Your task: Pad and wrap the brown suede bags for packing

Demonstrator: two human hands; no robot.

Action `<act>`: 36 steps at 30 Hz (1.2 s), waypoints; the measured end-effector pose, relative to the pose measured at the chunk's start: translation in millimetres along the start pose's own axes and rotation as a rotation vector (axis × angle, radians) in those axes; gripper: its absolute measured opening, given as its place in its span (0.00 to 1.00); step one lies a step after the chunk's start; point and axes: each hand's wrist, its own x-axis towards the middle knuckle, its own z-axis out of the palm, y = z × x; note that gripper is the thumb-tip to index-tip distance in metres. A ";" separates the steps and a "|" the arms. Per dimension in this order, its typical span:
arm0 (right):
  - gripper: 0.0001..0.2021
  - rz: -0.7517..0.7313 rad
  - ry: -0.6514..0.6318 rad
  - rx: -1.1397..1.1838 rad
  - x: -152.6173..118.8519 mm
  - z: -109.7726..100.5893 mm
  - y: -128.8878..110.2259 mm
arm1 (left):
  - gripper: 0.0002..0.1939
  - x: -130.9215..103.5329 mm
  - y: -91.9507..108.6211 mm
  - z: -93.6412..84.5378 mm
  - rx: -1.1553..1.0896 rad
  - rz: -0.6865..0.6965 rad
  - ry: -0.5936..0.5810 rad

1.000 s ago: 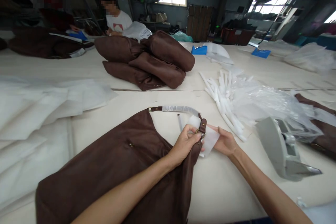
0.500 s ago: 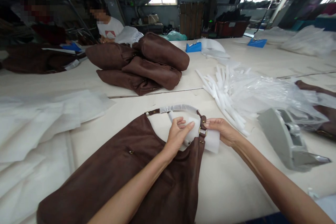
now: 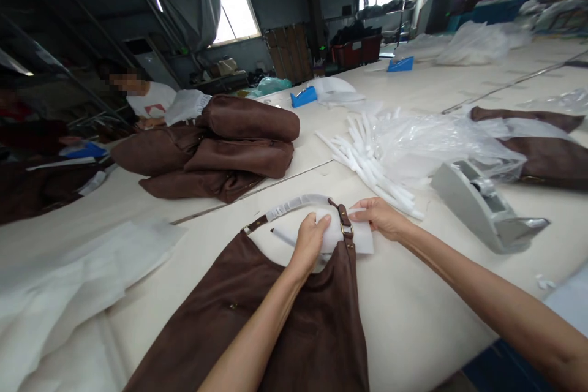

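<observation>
Pinching white sheet (image 3: 364, 240) either side of strap buckle (image 3: 346, 229)

Just brought L hand (image 3: 310, 239) onto sheet's left part, thumb & fingers now together on it, looser before. Shifted R hand (image 3: 379, 217) off strap tab (image 3: 342, 213), fingertips clamped on sheet's right part. Leaves sheet, seemingly, stretched behind buckle. Have brown bag (image 3: 321, 315) on bench (image 3: 404, 318), nr near edge, approx. mid. Can't read lettering on white bag (image 3: 186, 107), far edge, left; can't make out any brand.

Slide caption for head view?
Left hand and right hand at a white sheet behind the buckle on a brown bag.
</observation>
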 end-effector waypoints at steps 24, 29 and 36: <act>0.12 -0.137 -0.016 0.574 -40.9 46.4 63.5 | 0.20 -25.8 17.5 -7.1 -0.180 -0.043 -0.122; 0.24 -0.161 0.043 0.538 -37.9 62.0 55.1 | 0.20 -20.3 19.0 0.6 -0.158 0.025 -0.069; 0.31 -0.175 0.102 0.527 -35.9 68.5 55.7 | 0.17 -15.6 8.8 13.7 -0.046 0.133 0.078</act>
